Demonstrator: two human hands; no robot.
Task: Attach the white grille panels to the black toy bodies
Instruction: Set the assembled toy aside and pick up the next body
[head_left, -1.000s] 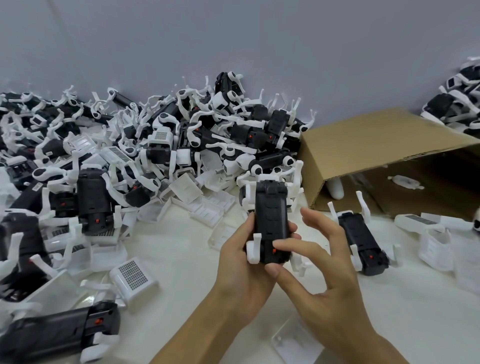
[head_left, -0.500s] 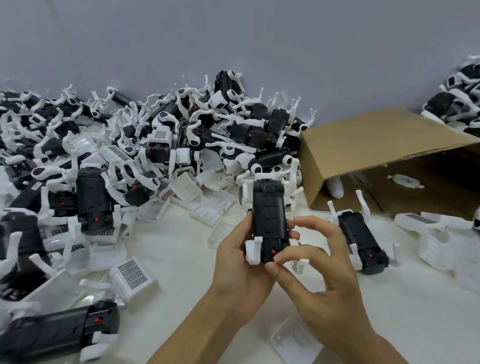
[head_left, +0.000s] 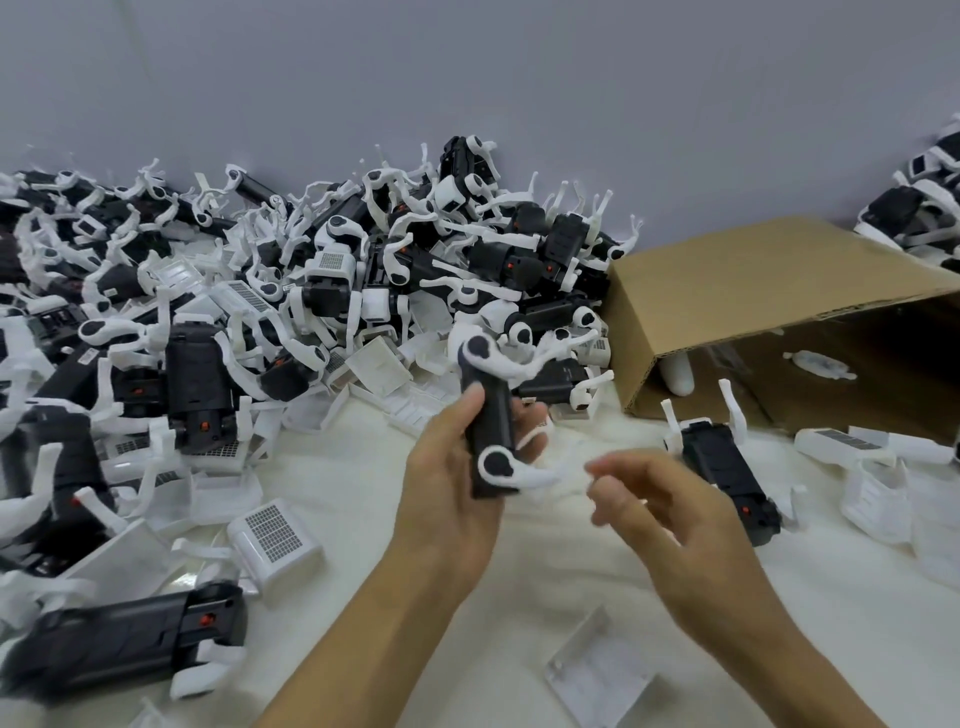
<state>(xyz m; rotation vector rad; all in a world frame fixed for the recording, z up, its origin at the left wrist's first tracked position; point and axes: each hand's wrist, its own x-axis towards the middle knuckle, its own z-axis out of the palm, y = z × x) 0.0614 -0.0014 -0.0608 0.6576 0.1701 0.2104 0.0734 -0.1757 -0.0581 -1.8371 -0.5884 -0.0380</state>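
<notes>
At frame centre the left hand (head_left: 447, 483) is clamped around a black toy body (head_left: 488, 431) turned on its side. The right hand (head_left: 670, 514), lower right, hovers beside it with fingers loosely apart, holding nothing. A white grille panel (head_left: 602, 675) lies on the worktop (head_left: 363, 499) below.

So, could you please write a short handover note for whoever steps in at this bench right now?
Left hand: holding a black toy body on its side, white legs out to the right.
Right hand: empty, fingers loosely curled, beside the body and not touching it.
Loose white grille panels: one left of the hands, one near the front edge.
Another black body lies by the cardboard box.
No panel visible on the held body.
Left: a large pile to go through.
</notes>
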